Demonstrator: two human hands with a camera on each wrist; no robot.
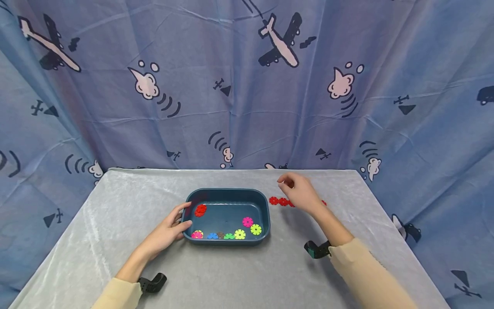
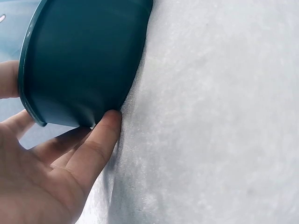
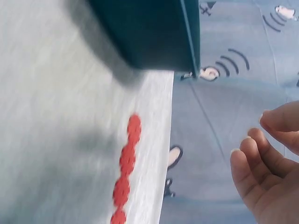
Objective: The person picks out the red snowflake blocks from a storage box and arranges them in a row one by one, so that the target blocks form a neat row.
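Observation:
A dark teal plastic basin (image 1: 224, 216) sits on the cloth-covered table. My left hand (image 1: 167, 231) grips its left end, the thumb at the rim and the other fingers (image 2: 96, 144) against the outer wall. Inside lie red snowflake discs (image 1: 200, 210) at the left, plus pink, yellow, green, blue and brown discs along the near side, among them a yellow one (image 1: 256, 229). Right of the basin, a row of red snowflake discs (image 3: 124, 161) lies on the cloth. Above that row my right hand (image 1: 299, 193) hovers, fingers loosely bent, nothing between them; its forearm hides part of the row.
A pale grey cloth (image 1: 231, 274) covers the table. Behind it and along both sides hangs a blue curtain (image 1: 200, 107) printed with airplanes. Each wrist wears a black camera mount, such as the right one (image 1: 317, 249).

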